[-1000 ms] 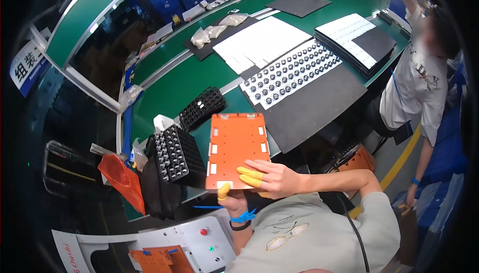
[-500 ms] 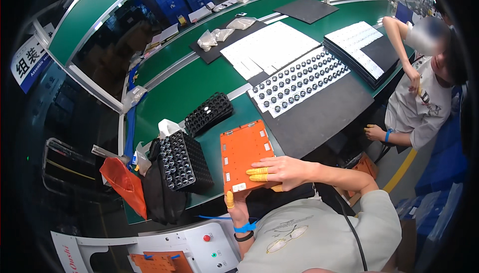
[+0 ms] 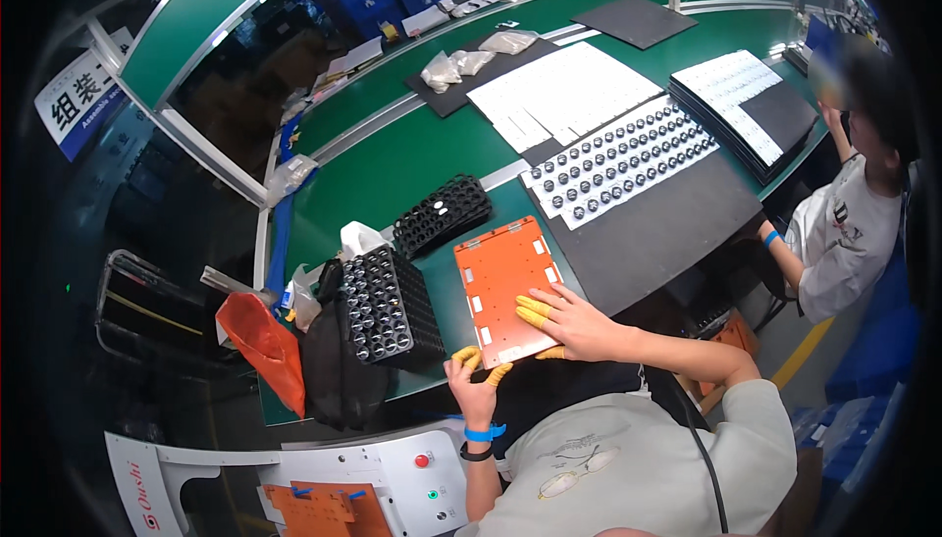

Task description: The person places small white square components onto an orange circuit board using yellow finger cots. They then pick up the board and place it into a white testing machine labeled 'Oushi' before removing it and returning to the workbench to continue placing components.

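Plate: orange flat plate with small pale rectangular cut-outs, lying on the green counter at its near edge, between the black tray and the dark mat.
Right hand: right hand lies flat on the plate's near right corner; fingers spread a little, yellow cots on the tips, pressing rather than gripping.
Left hand: left hand at the plate's near left corner, at the counter edge; fingers curled, yellow-tipped, touching the plate's edge. Cannot tell whether they pinch it. Blue band on the wrist.
Black tray: deep black cell tray just left of the plate, tilted; many cells hold small shiny parts.
Second tray: flatter black grid tray behind the plate; most cells look empty, one or two pale spots.
White tray: white tray farther right, rows of small dark round parts filling it.
Mat: dark mat under and in front of the white tray, touching the plate's right side.
Bags: clear bags on a far mat; contents too small to tell.
Bag: orange bag hanging off the counter's left end.
Co-worker: a person seated at right, well apart.
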The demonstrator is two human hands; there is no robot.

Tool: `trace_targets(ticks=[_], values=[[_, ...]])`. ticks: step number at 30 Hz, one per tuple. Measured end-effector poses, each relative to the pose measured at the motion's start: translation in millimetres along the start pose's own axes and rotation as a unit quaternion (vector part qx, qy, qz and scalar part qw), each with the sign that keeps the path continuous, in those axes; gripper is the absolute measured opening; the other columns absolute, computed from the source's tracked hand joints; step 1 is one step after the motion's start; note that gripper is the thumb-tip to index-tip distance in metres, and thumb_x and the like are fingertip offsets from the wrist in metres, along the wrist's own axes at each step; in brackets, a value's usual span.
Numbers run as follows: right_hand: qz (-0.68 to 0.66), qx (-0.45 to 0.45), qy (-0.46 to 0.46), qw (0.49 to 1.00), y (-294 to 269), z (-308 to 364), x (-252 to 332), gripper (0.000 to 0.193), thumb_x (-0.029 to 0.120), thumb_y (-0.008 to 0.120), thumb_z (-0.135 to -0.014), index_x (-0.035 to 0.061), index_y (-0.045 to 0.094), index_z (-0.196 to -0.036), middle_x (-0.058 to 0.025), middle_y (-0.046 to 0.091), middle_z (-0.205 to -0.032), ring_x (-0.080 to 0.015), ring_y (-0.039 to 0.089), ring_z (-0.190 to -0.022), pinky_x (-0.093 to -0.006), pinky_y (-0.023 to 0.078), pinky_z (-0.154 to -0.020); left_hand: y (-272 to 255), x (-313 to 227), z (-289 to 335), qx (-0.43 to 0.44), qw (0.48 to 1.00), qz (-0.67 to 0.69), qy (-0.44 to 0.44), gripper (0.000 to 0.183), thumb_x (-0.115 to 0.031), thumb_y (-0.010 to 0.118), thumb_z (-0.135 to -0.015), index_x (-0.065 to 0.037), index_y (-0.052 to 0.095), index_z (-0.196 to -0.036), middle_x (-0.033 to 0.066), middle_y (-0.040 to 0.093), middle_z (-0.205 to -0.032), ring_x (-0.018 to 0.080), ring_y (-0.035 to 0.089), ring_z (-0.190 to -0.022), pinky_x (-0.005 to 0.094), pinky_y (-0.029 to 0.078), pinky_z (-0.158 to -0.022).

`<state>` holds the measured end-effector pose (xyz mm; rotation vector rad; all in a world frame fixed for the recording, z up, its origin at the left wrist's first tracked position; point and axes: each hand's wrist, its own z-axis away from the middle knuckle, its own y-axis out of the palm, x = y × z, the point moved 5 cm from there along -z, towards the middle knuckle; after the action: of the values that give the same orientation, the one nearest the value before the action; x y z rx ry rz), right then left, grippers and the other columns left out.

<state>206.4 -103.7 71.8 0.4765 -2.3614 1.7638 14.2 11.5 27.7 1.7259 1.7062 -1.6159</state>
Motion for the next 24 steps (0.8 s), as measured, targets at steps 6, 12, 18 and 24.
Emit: trace_targets(ticks=[6, 12, 18, 24], values=[[0.067, -0.014, 0.007, 0.998, 19.2, -15.0, -3.7, 0.074, 0.038, 0.072, -0.084, 0.0014, 0.047, -0.143, -0.0159, 0.044, -0.151, -0.0337, 0.034, -0.145, -0.0535, 0.024, -0.118, 1.1, -0.2, -9.2, -0.019, 0.999, -0.039, 0.012, 0.047, -0.026, 0.093, -0.060, 0.000, 0.075, -0.094, 0.0087, 0.063, -0.097, 0.0291, 0.053, -0.095, 0.0414, 0.047, -0.084], [0.059, -0.046, -0.008, 0.997, 26.9, -10.9, -2.8, 0.074, 0.030, 0.074, -0.080, 0.0013, 0.047, -0.142, -0.0168, 0.043, -0.151, -0.0353, 0.038, -0.142, -0.0489, 0.030, -0.117, 5.7, 1.3, -0.2, -0.055, 0.997, -0.042, 0.038, 0.046, -0.023, 0.094, -0.057, -0.001, 0.076, -0.093, 0.0088, 0.065, -0.098, 0.0299, 0.056, -0.094, 0.0415, 0.048, -0.084], [0.115, -0.047, -0.028, 0.992, 1.9, -22.0, 5.5, 0.068, 0.032, 0.070, -0.080, 0.0008, 0.052, -0.138, -0.0180, 0.050, -0.145, -0.0364, 0.046, -0.136, -0.0466, 0.038, -0.111, 7.5, 2.9, -0.6, -0.064, 0.994, -0.052, 0.067, 0.045, -0.021, 0.094, -0.057, -0.002, 0.075, -0.092, 0.0100, 0.067, -0.098, 0.0320, 0.058, -0.092, 0.0431, 0.049, -0.082], [-0.024, -0.188, 0.013, 0.982, -111.4, -100.4, -15.2, 0.054, 0.047, 0.084, -0.069, 0.0095, 0.068, -0.104, -0.0115, 0.068, -0.082, -0.0306, 0.069, -0.075, -0.0416, 0.053, -0.063, 5.8, 11.5, 3.2, -0.080, 0.991, -0.076, 0.079, 0.046, -0.026, 0.094, -0.057, -0.002, 0.074, -0.091, 0.0095, 0.068, -0.097, 0.0315, 0.059, -0.092, 0.0428, 0.049, -0.081]])
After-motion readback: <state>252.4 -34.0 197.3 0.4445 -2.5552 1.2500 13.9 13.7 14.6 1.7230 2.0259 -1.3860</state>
